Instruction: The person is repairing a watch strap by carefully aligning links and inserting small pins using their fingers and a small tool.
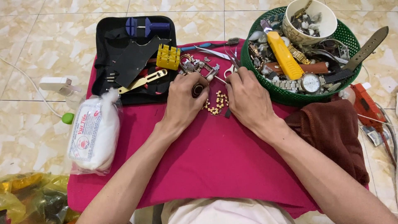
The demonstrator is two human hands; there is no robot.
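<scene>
Left hand: resting knuckles-up on the magenta cloth that covers the desk, its grip closed around a small round dark watch case, which shows between thumb and fingers.

Right hand: beside the left, just apart from it, fingers curled down; its grip appears closed on a thin metal tool whose tip points toward the watch case, though the tool itself is mostly hidden.

Gold-coloured metal watch-bracelet links: loose on the cloth between the two hands, just below the watch case.

Small scissors and silvery tweezers: on the cloth just beyond the hands.

Black zip-open tool case: far left of the cloth, lying open, holding a blue case-opener tool, a yellow plastic slotted block and a flat brass-coloured wrench.

Round green plastic basket: far right, filled with watches, straps, a yellow-handled tool and a white ceramic bowl of small parts.

Clear bag of white cotton wool: left edge of the cloth.

Dark brown folded towel: right edge, near the basket.
</scene>
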